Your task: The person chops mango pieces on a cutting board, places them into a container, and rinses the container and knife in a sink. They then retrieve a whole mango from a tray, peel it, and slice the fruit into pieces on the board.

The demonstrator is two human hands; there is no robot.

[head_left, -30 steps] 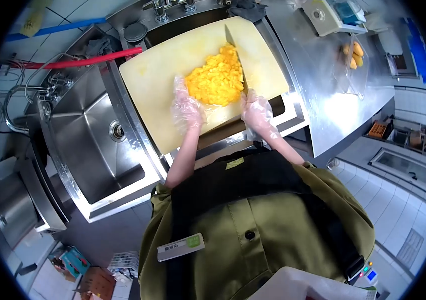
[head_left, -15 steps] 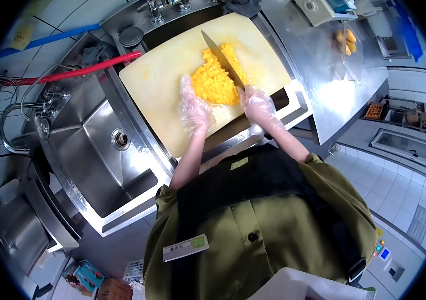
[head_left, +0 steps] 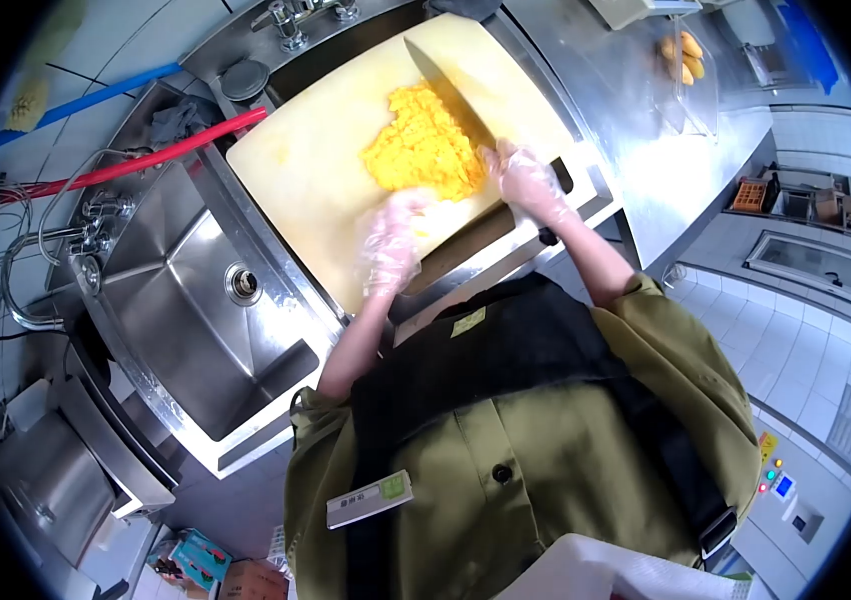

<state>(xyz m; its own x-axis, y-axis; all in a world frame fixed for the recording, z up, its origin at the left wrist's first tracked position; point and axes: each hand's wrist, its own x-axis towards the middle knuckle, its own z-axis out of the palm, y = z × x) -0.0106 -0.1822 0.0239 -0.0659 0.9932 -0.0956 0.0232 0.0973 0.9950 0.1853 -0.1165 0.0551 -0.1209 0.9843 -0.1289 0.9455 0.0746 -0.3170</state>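
Observation:
A pile of chopped yellow food (head_left: 424, 145) lies on the large cream cutting board (head_left: 296, 190), which rests across a sink. My right hand (head_left: 526, 183), in a clear plastic glove, grips the knife (head_left: 451, 95) at its handle end; the blade points away from me along the pile's right edge. My left hand (head_left: 393, 240), gloved too, is at the near edge of the pile, over the board. Its fingers are blurred, and whether they hold anything is unclear.
An empty steel sink basin (head_left: 191, 300) lies to the left, with a faucet (head_left: 96, 235) beyond it. A red hose (head_left: 146, 160) reaches the board's left edge. On the steel counter (head_left: 636, 150) at right, a clear container holds yellow-brown items (head_left: 686, 60).
My left hand has drawn back from the pile's left side toward its near edge. The knife has shifted to the pile's right edge, and the pile's outline is broader.

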